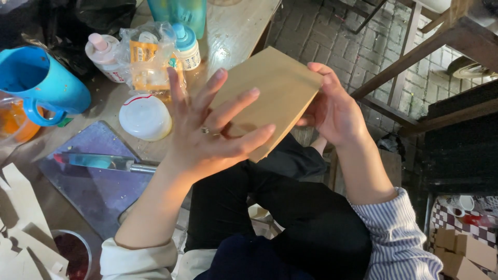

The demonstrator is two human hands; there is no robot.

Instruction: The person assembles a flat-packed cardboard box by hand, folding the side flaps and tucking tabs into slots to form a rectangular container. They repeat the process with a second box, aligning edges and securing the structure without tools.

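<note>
A tan rectangular board (280, 88), like thin wood or cardboard, is held tilted over my lap. My right hand (334, 111) grips its right edge with fingers curled round it. My left hand (212, 132) lies flat on the board's near face, fingers spread, a ring on one finger. My legs in dark trousers are below.
A wooden table (233, 31) on the left holds a blue jug (39, 83), a white lid (145, 116), small bottles (187, 46), a plastic bag (148, 59), and a knife (101, 162) on a grey board (98, 192). Pale cut pieces (23, 223) lie at lower left. Brick floor and wooden frames stand right.
</note>
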